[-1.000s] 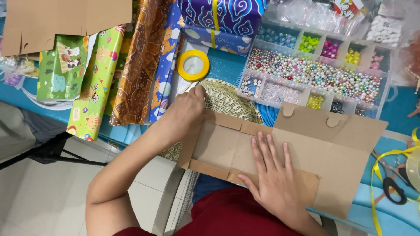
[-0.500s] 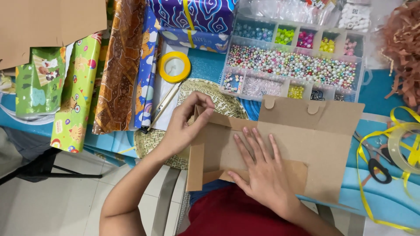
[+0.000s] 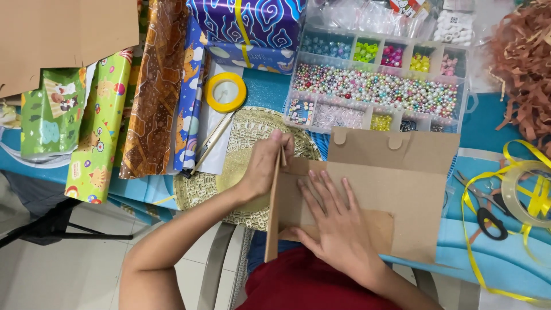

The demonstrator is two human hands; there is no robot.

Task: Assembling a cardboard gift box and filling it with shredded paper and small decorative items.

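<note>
where blue table [image 3: 493, 252] ends, pale tiled floor [image 3: 69, 275] shows

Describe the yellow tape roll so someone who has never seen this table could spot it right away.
Start at the clear bead organiser at the table's far side, then look just left of its near-left corner. There, on blue tabletop, above the round woven gold mat, lies the yellow tape roll. It is the only flat, solid yellow ring there; the other tape roll, far right, is clear.

The cardboard box [image 3: 373, 189] lies between the woven mat [image 3: 247, 166] at left and scissors [image 3: 488, 212] at right, the bead organiser [image 3: 379, 80] behind.
</note>
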